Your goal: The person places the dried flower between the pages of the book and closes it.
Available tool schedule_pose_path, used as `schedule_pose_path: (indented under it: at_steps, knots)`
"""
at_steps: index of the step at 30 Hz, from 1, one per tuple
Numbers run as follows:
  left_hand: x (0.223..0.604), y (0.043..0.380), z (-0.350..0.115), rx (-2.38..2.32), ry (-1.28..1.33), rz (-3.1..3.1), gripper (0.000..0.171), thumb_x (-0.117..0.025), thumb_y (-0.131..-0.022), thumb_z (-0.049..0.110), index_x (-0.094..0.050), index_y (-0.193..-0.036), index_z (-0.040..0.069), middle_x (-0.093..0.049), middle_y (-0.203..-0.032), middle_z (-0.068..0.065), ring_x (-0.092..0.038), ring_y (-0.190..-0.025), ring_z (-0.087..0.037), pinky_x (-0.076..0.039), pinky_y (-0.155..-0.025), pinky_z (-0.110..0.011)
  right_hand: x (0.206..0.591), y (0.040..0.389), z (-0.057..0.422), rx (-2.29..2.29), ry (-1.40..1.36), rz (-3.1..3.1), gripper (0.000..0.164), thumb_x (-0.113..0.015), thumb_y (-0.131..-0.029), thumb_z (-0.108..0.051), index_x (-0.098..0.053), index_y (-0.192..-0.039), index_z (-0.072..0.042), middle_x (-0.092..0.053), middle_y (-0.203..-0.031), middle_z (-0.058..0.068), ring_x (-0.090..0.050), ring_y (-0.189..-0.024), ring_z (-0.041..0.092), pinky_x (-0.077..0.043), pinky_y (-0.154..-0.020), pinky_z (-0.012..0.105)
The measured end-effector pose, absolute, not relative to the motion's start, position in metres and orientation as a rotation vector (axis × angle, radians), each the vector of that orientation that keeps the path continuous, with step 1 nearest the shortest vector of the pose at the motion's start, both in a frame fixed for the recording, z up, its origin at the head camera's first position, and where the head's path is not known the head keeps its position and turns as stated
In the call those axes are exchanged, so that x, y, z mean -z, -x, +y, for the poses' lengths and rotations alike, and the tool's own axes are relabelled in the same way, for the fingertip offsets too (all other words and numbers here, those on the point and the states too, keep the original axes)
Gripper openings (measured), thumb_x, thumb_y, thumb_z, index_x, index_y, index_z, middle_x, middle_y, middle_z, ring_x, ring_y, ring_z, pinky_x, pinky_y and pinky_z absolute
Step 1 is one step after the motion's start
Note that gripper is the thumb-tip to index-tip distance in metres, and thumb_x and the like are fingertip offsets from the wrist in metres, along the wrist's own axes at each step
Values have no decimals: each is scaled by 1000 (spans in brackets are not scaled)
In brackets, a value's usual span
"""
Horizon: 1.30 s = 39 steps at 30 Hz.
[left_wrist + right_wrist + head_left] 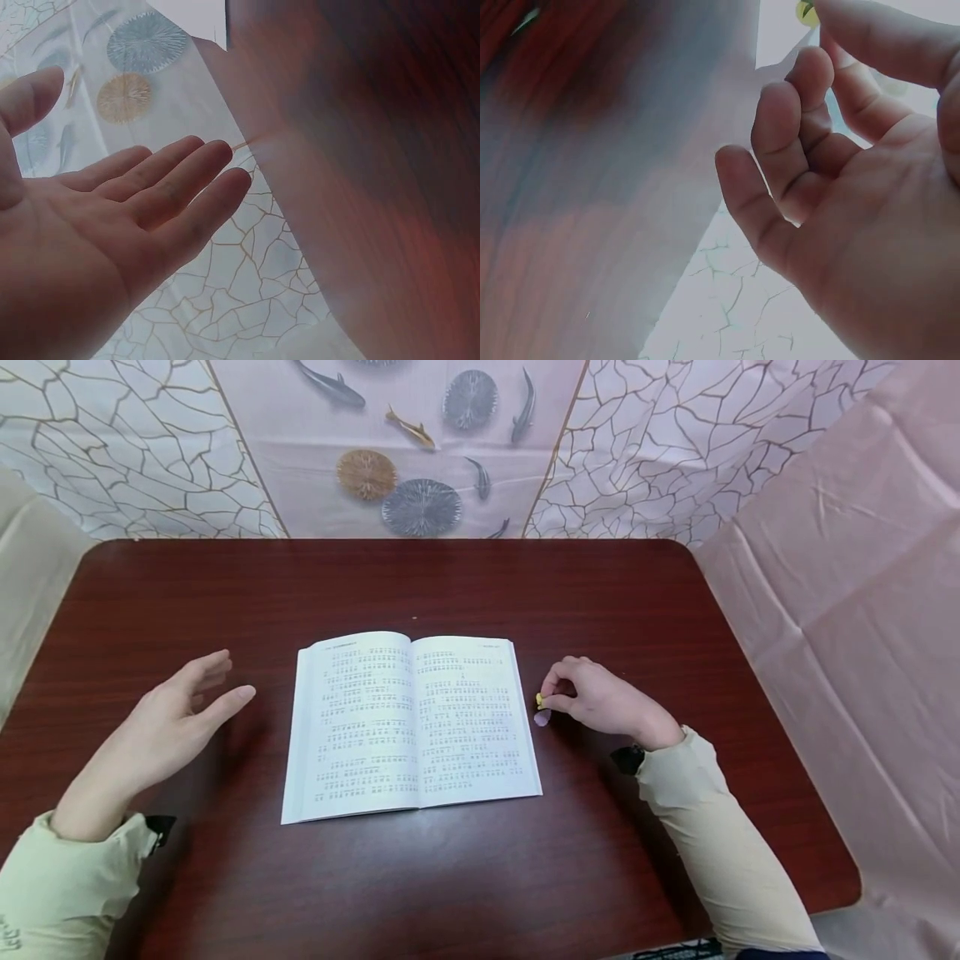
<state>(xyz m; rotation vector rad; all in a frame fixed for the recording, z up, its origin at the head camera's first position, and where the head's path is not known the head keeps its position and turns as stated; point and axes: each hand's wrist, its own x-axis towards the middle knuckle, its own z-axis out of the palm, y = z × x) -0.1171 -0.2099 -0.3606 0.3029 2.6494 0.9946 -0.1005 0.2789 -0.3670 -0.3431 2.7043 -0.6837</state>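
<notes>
An open book (465,727) with printed pages lies on the table. Just right of it, my right hand (600,700) pinches a small yellow piece (539,700) between thumb and forefinger. A pale lavender, petal-like bit (542,717) shows right below; I cannot tell whether the two are joined. In the right wrist view, the yellow piece (807,13) appears at the top edge, partly hidden by the thumb. My left hand (168,727) hovers left of the book, thumb apart from the fingers, holding nothing. The left wrist view shows its palm and loosely extended fingers (199,217).
The dark red-brown wooden table (480,877) has rounded corners. Behind it hangs a patterned cloth (420,460) with fish and round leaf shapes. Plain pinkish cloth (847,610) drapes along the right side.
</notes>
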Motion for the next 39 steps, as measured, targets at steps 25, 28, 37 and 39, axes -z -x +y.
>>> schedule_pose_path:
  at_steps: [25, 28, 37, 39]
  knots:
    - [365, 115, -205, -939, -349, 2693, 75, -50, -99, 49, -27, -151, 0, -38, -144, -32, -42, -123, -53, -35, -96, -66, 371, 107, 228, 874, 563, 2549, 3, -67, -92, -9, -64, -92, -10, -58, -85, 0, -52, -81, 17, -46, -71, 29]
    - [364, 115, -204, -933, -362, 2704, 75, -50, -99, 49, -28, -150, -1, -38, -145, -31, -41, -124, -52, -34, -97, -66, 373, 107, 226, 874, 562, 2555, 6, -68, -91, -8, -63, -90, -13, -58, -85, 0, -51, -82, 17, -46, -70, 30]
    - [364, 116, -204, -928, -384, 2717, 75, -51, -99, 48, -28, -150, -1, -37, -146, -30, -38, -127, -51, -32, -98, -66, 377, 108, 220, 852, 605, 2595, 6, -67, -90, -7, -64, -88, -12, -59, -82, -1, -53, -78, 15, -47, -69, 28]
    - [364, 116, -204, -923, -382, 2715, 75, -50, -98, 49, -28, -150, -1, -37, -146, -30, -38, -128, -51, -32, -98, -66, 377, 109, 219, 839, 608, 2605, 6, -68, -90, -7, -64, -88, -12, -59, -82, -2, -53, -78, 14, -47, -69, 27]
